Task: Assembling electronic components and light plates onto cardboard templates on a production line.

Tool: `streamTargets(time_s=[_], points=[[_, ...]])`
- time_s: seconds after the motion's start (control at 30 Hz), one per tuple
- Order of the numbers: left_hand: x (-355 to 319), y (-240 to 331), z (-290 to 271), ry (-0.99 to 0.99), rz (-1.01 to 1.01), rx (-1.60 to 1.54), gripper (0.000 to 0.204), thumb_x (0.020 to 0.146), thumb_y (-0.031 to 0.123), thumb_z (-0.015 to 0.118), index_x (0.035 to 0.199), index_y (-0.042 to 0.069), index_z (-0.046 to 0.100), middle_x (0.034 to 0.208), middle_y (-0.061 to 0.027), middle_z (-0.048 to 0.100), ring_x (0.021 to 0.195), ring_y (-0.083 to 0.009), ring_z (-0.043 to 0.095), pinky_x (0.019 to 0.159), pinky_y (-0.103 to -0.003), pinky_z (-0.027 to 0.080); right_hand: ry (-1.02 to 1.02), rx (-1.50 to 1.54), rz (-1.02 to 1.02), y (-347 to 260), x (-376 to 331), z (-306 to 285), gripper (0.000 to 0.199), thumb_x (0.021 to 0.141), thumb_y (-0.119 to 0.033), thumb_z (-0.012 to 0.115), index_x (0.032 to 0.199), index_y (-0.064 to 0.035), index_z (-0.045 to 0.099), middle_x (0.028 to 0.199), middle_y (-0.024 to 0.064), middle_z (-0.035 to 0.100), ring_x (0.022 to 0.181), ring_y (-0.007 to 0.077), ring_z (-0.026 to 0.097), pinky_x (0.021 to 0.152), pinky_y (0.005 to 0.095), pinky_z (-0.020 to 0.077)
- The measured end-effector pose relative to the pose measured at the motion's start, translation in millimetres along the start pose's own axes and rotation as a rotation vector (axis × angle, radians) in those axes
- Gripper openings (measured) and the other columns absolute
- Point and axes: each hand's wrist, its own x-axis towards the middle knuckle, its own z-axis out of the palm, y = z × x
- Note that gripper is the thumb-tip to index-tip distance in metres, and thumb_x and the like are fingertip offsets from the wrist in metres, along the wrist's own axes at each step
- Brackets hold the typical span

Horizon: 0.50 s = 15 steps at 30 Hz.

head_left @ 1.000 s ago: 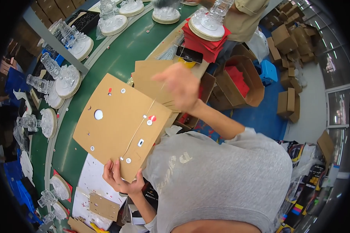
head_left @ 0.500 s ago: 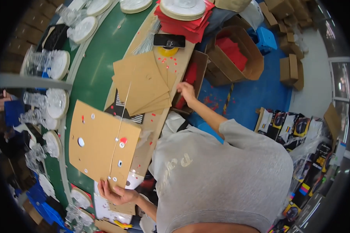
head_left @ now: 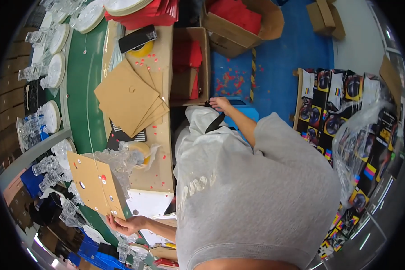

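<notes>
My left hand (head_left: 125,224) grips the near edge of a stiff brown card sheet (head_left: 92,182). The sheet is tilted and held over the green belt's edge. It has a round hole, small white discs, a red spot and a thin string running across it. My right hand (head_left: 219,104) is on the other side of my body, beside the corner of an open cardboard box (head_left: 205,58). Its fingers are loosely extended, and I see nothing held in them. A fanned stack of plain brown card sheets (head_left: 126,96) lies on the bench between the hands.
A black phone (head_left: 137,39) rests on a yellow tape roll (head_left: 144,49). Another tape roll (head_left: 141,153) sits by crumpled clear plastic. White discs with clear plastic parts line the green belt (head_left: 87,90). A red stack (head_left: 155,15) stands far off, and a box (head_left: 243,38) holds red pieces.
My body and the view have turned. The card sheet in my left hand has swung left, off the bench and over the belt. My right hand has moved back from beside the bench.
</notes>
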Motion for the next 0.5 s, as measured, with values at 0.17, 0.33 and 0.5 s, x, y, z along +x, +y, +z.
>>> streamTargets(time_s=[0.17,0.33,0.5], points=[[5.7,9.1,19.3,-0.012,-0.013,0.021,0.029,0.101,0.016,0.059,0.11,-0.01,0.067,0.123,-0.0217,0.064,0.115,-0.0313,0.061,0.104,-0.044,0.047,-0.121,0.387,-0.059,-2.8,-20.2,-89.1,0.043,0.099,-0.042,0.057,0.135,-0.0188,0.061,0.132,0.003,0.068,0.114,0.0181,0.065,0.089,0.0343,0.0504],[11.1,-12.7,23.2,0.002,-0.001,-0.024,0.026,0.102,0.009,0.057,0.114,-0.011,0.067,0.121,-0.0205,0.067,0.108,-0.0284,0.063,0.098,-0.038,0.05,-0.176,-0.66,-0.261,-30.3,-51.9,-124.4,0.039,0.092,-0.044,0.07,0.121,-0.0183,0.074,0.11,-0.0001,0.073,0.09,0.0146,0.068,0.07,0.0311,0.0519],[8.9,-1.8,26.0,0.047,0.071,0.04,0.024,0.103,0.009,0.056,0.111,-0.011,0.067,0.117,-0.0209,0.068,0.107,-0.0305,0.063,0.097,-0.039,0.05,0.139,-0.194,-0.567,-122.9,-111.3,-162.0,0.048,0.093,-0.048,0.068,0.125,-0.013,0.071,0.118,0.0021,0.068,0.116,0.0162,0.06,0.092,0.034,0.047]])
